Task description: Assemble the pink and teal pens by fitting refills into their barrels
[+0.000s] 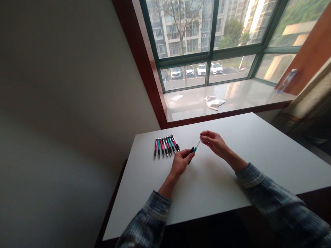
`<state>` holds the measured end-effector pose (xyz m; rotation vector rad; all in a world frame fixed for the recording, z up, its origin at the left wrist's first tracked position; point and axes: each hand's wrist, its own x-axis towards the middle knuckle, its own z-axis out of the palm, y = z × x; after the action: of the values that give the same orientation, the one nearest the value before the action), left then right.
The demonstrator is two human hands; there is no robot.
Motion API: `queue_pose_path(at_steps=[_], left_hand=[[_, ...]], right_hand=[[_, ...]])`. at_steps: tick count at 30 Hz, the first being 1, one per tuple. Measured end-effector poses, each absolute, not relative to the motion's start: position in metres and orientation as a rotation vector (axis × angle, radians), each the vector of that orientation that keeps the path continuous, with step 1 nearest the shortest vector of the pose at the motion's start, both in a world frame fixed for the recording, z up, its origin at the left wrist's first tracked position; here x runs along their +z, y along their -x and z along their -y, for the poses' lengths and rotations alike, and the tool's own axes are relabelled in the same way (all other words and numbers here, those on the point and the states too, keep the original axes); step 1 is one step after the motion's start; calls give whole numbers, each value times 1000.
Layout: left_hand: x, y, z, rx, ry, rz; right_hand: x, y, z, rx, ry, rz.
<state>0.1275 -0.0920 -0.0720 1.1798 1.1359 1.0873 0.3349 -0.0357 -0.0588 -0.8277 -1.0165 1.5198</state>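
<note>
On my remote head feed I had both hands above the white desk (214, 193), near its middle. Left hand (179, 163): fingers closed around a teal pen barrel (195, 150), with black parts (192, 149) showing alongside and below it; I couldn't tell whether those were one piece or several. Right hand (213, 142): fingertips pinched together on the upper end of a thin rod (198, 143), which slanted down toward the teal end. Couldn't tell if the rod's lower end sat inside the barrel or only met it. The hands were apart, the rod bridging the gap.

To the left, a row of pens (165, 146) lay side by side on the desk, mostly red and teal, black grips and pale tips toward the near edge. Row's right end was just beside the left hand; a few pens there tilted. I logged plaid sleeves (156, 208) on both arms.

Beyond the desk, I noted a window sill (188, 112) with a pale cloth (215, 102), a flat white paper (177, 97) to its left, and a clear bottle (286, 82) upright at far right, near a curtain (302, 101). Parked cars (216, 68) showed outside.
</note>
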Motion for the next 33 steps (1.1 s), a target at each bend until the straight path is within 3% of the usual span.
queue_pose_path(at_steps=[13,26,33], left_hand=[[-72,-128,92,1089,-1169,-1130],[-64,-128,95,1071,-1275,-1078],[-62,-129,96,1045,-1300,-1061]], right_hand=[[-61,-334,36,1510,826,1051],[-64,-325,46,1424,840,1679],[-66,-320,46,1408,821,1665]])
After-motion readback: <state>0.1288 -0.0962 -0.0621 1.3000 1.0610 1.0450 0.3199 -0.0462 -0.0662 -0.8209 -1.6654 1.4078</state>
